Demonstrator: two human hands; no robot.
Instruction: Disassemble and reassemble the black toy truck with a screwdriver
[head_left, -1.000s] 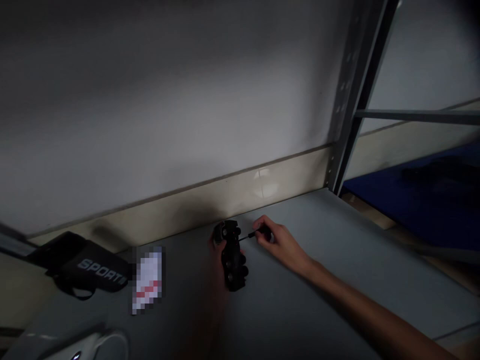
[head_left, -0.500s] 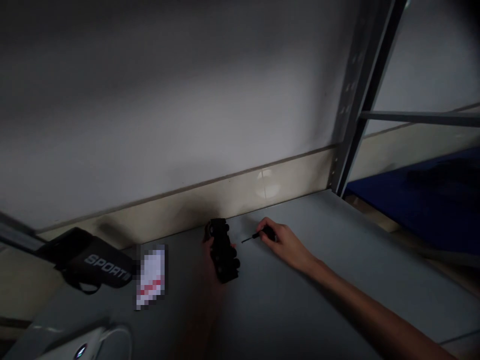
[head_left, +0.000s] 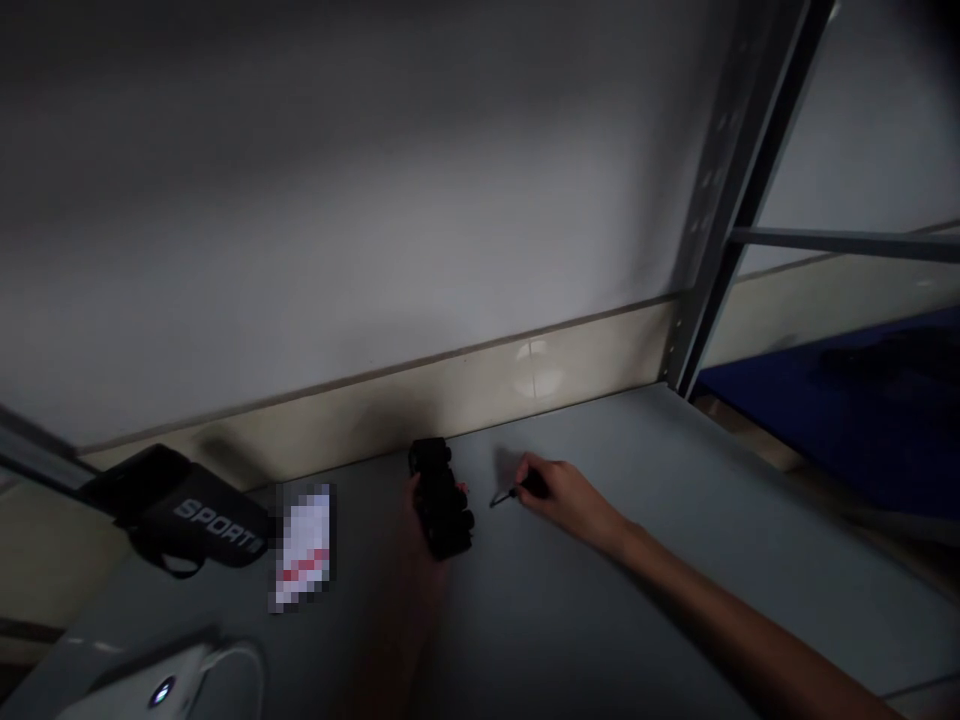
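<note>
Starting well to the left of the grip, a black bag [head_left: 187, 515] lettered SPORT lies on the grey table [head_left: 600, 620]. A blurred white and red packet [head_left: 304, 545] sits just beside it, and a white rounded thing [head_left: 169, 685] is cut off by the lower edge; none of these touch a hand. Next, the left hand [head_left: 416, 525] is closed around a small black gadget [head_left: 441, 497], which stands on end near the wall, with one fingertip showing on its right side. Just to the right of that hold, across a narrow gap, the right hand [head_left: 564, 497] pinches a slim screwdriver [head_left: 514, 492] by its dark handle. The thin shaft points left toward the gadget and the tip does not touch it. As I judge it, this work wants the left hand to hold the gadget firm and turned toward what light there is. It also wants the tip seated squarely before any twist, since so thin a shaft could slip. Well to the right of both hands a metal shelf post [head_left: 739, 180] rises, with a blue surface [head_left: 840, 420] beyond it. The dimness hides much: what the gadget is, any screw on it, and whether its base rests on the table. Most of the left hand's fingers merge with the shadow.
</note>
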